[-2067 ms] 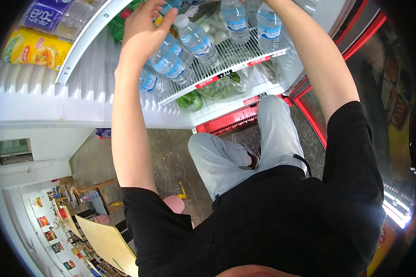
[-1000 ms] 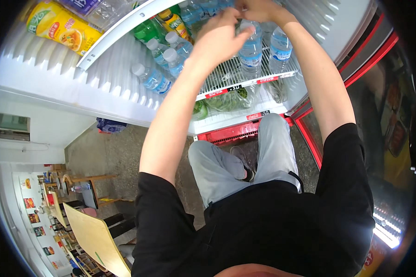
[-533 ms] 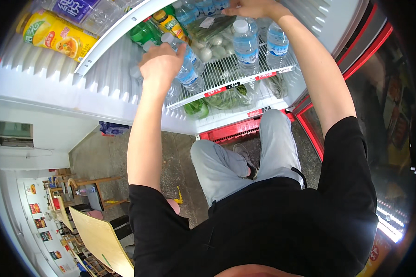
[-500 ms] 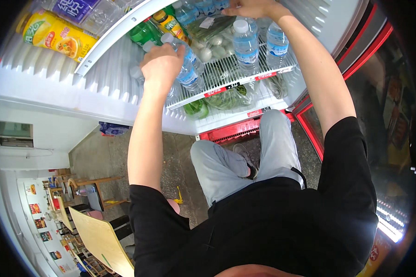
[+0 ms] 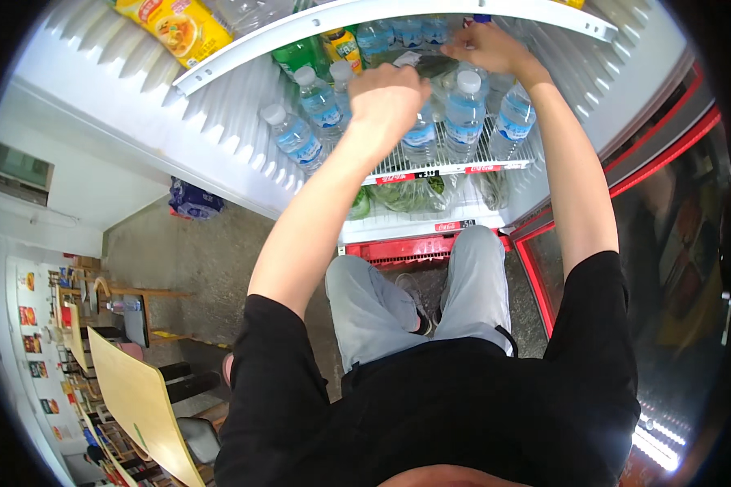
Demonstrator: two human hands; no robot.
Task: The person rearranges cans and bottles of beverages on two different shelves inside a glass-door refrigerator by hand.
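Where the left grip [image 5: 388, 101] curls inward, it overlaps a bottle [image 5: 420, 140].

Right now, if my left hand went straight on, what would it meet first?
Probably the white-labelled bag just beyond your left hand, though depth there is hard to judge.

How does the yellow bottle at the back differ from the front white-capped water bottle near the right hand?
The yellow bottle is yellow with dark markings; the water bottle is clear with a blue label. The yellow bottle stands farther back; the water bottle stands in front. The yellow bottle's base is hidden; the water bottle's base shows. Both are in the refrigerator.
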